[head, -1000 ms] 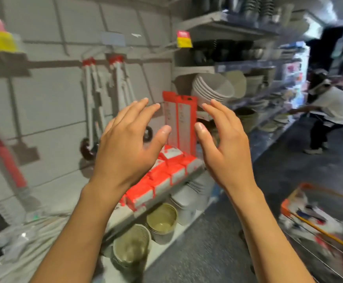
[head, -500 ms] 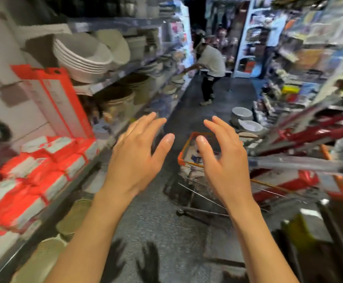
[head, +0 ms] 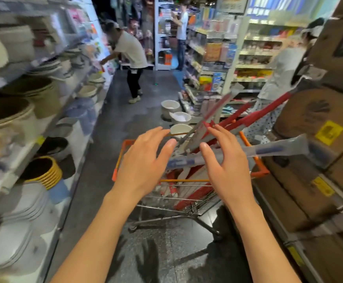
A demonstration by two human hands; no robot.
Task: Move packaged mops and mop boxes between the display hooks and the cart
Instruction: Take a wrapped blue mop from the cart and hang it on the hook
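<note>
Both hands are spread wide and empty, left hand (head: 144, 160) and right hand (head: 225, 162) raised above the shopping cart (head: 187, 180), where packaged mops (head: 246, 119) and mop boxes (head: 187, 193) lie piled.

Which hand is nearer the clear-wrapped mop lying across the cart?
Right. The right hand hovers directly over the clear-wrapped mop; the left hand hovers beside its near end, above the cart.
</note>
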